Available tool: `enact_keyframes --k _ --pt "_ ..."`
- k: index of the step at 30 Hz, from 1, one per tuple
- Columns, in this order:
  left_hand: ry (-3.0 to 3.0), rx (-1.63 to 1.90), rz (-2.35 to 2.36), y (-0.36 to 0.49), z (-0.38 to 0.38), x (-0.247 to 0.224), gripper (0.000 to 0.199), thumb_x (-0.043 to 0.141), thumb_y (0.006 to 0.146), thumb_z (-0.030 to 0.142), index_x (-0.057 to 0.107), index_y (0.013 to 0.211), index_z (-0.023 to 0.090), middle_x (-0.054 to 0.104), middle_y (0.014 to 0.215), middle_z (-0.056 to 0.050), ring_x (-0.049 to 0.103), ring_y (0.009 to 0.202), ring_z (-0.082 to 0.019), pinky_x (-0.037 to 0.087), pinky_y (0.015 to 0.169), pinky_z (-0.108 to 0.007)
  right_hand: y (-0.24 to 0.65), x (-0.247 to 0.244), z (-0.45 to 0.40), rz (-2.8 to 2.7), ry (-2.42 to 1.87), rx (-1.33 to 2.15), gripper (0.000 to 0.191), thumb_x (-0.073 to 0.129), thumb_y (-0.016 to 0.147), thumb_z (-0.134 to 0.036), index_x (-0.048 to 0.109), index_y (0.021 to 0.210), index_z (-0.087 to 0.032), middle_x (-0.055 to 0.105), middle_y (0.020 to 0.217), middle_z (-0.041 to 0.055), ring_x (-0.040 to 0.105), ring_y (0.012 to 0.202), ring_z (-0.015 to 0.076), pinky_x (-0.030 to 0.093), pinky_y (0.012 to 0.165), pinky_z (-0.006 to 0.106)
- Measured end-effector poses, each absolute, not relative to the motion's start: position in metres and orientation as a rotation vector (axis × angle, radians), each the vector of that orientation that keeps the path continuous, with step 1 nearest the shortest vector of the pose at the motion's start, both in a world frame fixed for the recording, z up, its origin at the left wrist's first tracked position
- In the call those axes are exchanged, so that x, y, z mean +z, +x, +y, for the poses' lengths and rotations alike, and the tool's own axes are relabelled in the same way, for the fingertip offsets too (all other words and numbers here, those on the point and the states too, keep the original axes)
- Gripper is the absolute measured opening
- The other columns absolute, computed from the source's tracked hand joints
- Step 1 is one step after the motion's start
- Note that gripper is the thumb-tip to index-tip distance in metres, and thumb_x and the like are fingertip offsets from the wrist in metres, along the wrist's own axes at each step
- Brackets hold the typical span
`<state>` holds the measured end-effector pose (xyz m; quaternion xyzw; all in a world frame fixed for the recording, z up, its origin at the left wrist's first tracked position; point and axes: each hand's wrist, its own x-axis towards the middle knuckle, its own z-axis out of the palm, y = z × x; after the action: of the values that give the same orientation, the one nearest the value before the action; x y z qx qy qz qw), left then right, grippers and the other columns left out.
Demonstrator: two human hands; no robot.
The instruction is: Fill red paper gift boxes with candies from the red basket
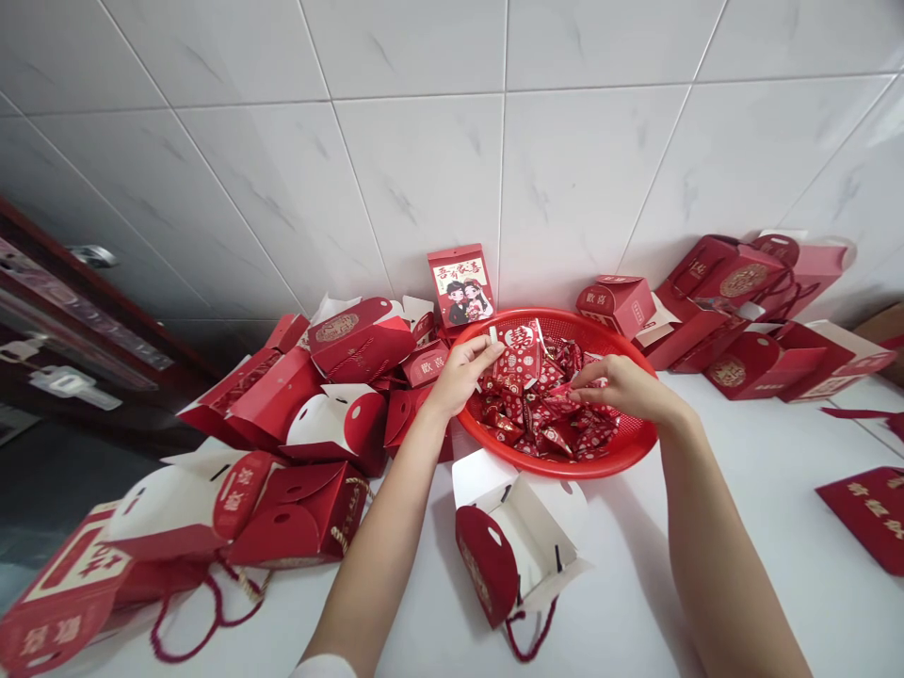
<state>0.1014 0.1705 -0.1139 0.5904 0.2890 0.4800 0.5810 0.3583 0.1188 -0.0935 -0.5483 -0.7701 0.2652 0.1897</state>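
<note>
My left hand [460,373] pinches a red patterned packet [521,353] with a white round emblem, held over the near-left part of a red plastic basket [565,468]. Many small red wrapped candies [557,441] lie in the basket. Over its right side, my right hand [625,386] has its fingertips closed on a red wrapped candy [556,403] among the others. In front of the basket, between my forearms, stands an open gift box [487,570], red outside and white inside, with a dark red cord at its near side. Nothing shows inside it.
Several red gift boxes [360,341] crowd the left of the white table [607,584]. More boxes [741,273] stand at the right against the tiled wall [424,188]. A box with a cartoon couple [462,287] stands behind the basket. A flat red piece [868,513] lies far right.
</note>
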Motion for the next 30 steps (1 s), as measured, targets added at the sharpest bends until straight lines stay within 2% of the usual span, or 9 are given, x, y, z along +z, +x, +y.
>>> enact_keyframes --k 4,9,14,17,19,24,30 --pt "1.256 1.047 0.614 0.098 0.171 -0.113 0.048 0.084 0.068 0.058 0.060 0.076 0.018 0.058 0.070 0.003 0.060 0.064 -0.012 0.052 0.059 -0.024 0.340 -0.081 0.110 -1.949 -1.304 0.631 0.027 0.068 0.084 -0.044 0.078 0.083 -0.019 0.080 0.089 0.0069 0.071 0.083 0.0246 0.051 0.075 0.033" --pt "1.101 0.972 0.547 0.093 0.172 -0.111 0.045 0.089 0.068 0.050 0.060 0.082 0.018 0.069 0.077 0.000 0.075 0.070 -0.018 0.055 0.051 -0.019 0.315 -0.079 0.106 -1.855 -1.216 0.437 0.022 0.064 0.090 -0.037 0.075 0.085 -0.019 0.077 0.088 0.0068 0.068 0.078 0.0214 0.049 0.070 0.031" --pt "1.082 0.968 0.545 0.093 0.172 -0.112 0.031 0.081 0.082 0.040 0.061 0.084 0.017 0.072 0.078 0.000 0.079 0.085 -0.022 0.065 0.070 -0.026 0.303 -0.081 0.104 -1.848 -1.234 0.311 0.023 0.057 0.094 -0.034 0.072 0.086 -0.019 0.076 0.092 0.0078 0.068 0.082 0.0221 0.048 0.073 0.032" --pt "1.061 0.990 0.541 0.094 0.172 -0.112 0.030 0.082 0.082 0.038 0.060 0.081 0.017 0.071 0.074 0.001 0.079 0.086 -0.022 0.066 0.076 -0.029 0.302 -0.080 0.103 -1.875 -1.298 0.296 0.027 0.051 0.095 -0.034 0.070 0.083 -0.020 0.075 0.088 0.0078 0.065 0.079 0.0221 0.047 0.073 0.033" --pt "1.057 0.999 0.554 0.094 0.172 -0.112 0.031 0.082 0.081 0.038 0.060 0.080 0.017 0.071 0.074 0.000 0.079 0.087 -0.023 0.066 0.077 -0.030 0.303 -0.080 0.103 -1.848 -1.322 0.341 0.027 0.051 0.094 -0.036 0.068 0.081 -0.020 0.073 0.083 0.0074 0.064 0.074 0.0219 0.047 0.070 0.033" --pt "1.035 1.049 0.589 0.096 0.170 -0.108 0.028 0.080 0.083 0.036 0.061 0.081 0.017 0.072 0.076 -0.001 0.078 0.090 -0.023 0.065 0.083 -0.032 0.299 -0.083 0.104 -1.572 -1.256 0.678 0.031 0.061 0.089 -0.051 0.063 0.078 -0.022 0.060 0.056 0.0006 0.059 0.052 0.0189 0.046 0.056 0.032" --pt "0.962 1.139 0.596 0.098 0.170 -0.108 0.026 0.082 0.082 0.031 0.059 0.077 0.018 0.065 0.066 0.004 0.078 0.089 -0.022 0.064 0.085 -0.033 0.295 -0.085 0.107 -1.382 -1.108 0.884 0.033 0.072 0.084 -0.052 0.066 0.077 -0.020 0.068 0.062 0.0018 0.066 0.060 0.0180 0.054 0.064 0.031"
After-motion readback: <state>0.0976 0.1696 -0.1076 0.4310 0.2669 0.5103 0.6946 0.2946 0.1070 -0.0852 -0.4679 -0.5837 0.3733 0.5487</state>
